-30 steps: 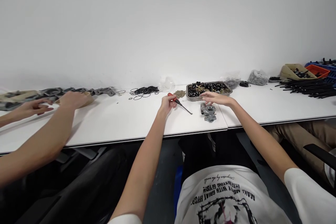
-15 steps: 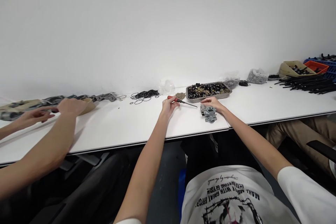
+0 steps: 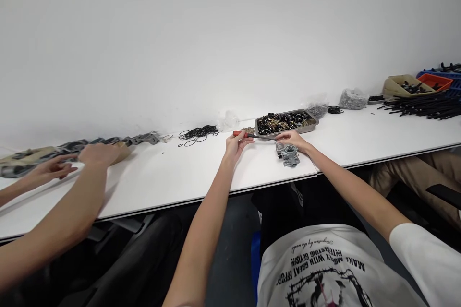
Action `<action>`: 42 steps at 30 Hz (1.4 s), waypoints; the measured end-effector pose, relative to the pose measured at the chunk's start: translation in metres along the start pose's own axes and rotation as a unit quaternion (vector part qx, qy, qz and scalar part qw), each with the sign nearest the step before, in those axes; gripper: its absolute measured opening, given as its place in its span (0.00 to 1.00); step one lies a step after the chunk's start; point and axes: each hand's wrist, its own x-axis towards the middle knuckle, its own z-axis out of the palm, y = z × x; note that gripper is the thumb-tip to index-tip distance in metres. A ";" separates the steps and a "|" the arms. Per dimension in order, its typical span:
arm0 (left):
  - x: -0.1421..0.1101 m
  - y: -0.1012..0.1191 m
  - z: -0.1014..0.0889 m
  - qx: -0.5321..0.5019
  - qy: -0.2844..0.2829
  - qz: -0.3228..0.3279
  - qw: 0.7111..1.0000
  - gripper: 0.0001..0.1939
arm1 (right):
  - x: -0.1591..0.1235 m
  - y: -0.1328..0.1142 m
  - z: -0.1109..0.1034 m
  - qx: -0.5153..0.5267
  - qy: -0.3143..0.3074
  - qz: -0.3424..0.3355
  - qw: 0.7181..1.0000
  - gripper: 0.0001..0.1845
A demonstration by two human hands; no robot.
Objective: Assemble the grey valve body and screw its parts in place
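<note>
My left hand [image 3: 236, 145] is closed around a screwdriver [image 3: 252, 135] with a red and black handle, its shaft pointing right. My right hand [image 3: 291, 139] has its fingertips pinched at the screwdriver's tip; whatever small thing they hold is too small to make out. Just in front of my right hand a grey metal carburetor [image 3: 289, 156] rests on the white table [image 3: 194, 172]. Behind my hands lies a small pile of brass-coloured parts [image 3: 248, 130], beside a metal tray [image 3: 309, 129] full of black and brass pieces.
Black rubber rings [image 3: 198, 133] and a clear plastic bag [image 3: 228, 120] lie left of the tray. At left, a co-worker's hands [image 3: 99, 153] work by grey parts [image 3: 146, 138]. Black tubes [image 3: 425, 105] and a beige bin [image 3: 405, 86] stand at far right.
The screwdriver has moved right and levelled, its tip now meeting my right fingertips. My right hand and the carburetor stay in nearly the same place.
</note>
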 end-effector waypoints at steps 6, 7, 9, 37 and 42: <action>-0.001 -0.001 0.002 0.009 -0.007 0.008 1.000 0.09 | -0.002 -0.002 0.002 -0.010 0.021 -0.009 1.000 0.12; -0.001 -0.001 0.002 0.010 -0.007 0.008 1.000 0.09 | -0.002 -0.002 0.002 -0.009 0.025 -0.005 1.000 0.11; -0.001 0.000 0.003 0.010 -0.009 0.009 1.000 0.08 | -0.002 -0.002 0.002 -0.001 0.033 0.008 0.999 0.11; -0.013 0.004 0.015 0.011 -0.036 0.031 0.999 0.09 | 0.000 -0.003 0.002 0.253 0.095 0.110 0.957 0.08; -0.012 0.004 0.016 0.010 -0.031 0.028 0.999 0.09 | 0.000 -0.002 0.002 0.237 0.096 0.109 0.961 0.07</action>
